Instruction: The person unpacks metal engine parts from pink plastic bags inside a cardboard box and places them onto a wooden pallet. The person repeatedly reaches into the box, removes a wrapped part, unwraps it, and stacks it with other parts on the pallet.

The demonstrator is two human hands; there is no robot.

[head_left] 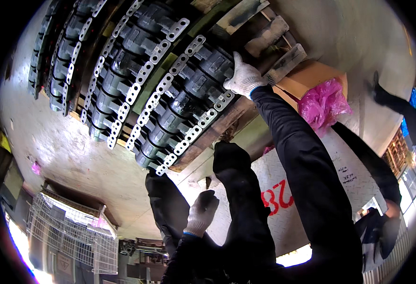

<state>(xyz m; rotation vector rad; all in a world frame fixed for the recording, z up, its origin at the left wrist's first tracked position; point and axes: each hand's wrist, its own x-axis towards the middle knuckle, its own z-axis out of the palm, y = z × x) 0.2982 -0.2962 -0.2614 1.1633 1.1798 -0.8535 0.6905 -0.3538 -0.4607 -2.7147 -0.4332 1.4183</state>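
Note:
Several long black metal track chains, with silver link faces that each have bolt holes, lie side by side on timbers. The nearest track chain [184,102] runs slanting in front of my knees. My right hand [247,78], in a white knit glove, is closed on the far right edge of this chain; one digit points up and the other fingertips are partly hidden against the metal. Low between my knees is my left hand [203,213], gloved too, its fingers curled in and darkened, with no object showing in it. A second track chain [122,64] lies to the left.
Beyond my right hand stands a worn wooden pallet [267,38]. A cardboard box [307,78] with pink plastic film [324,104] sits beside my right forearm. Under that arm is a patterned metal plate [302,184] with red markings. A wire cage [70,227] stands lower left; another person's leg [400,106] shows at right.

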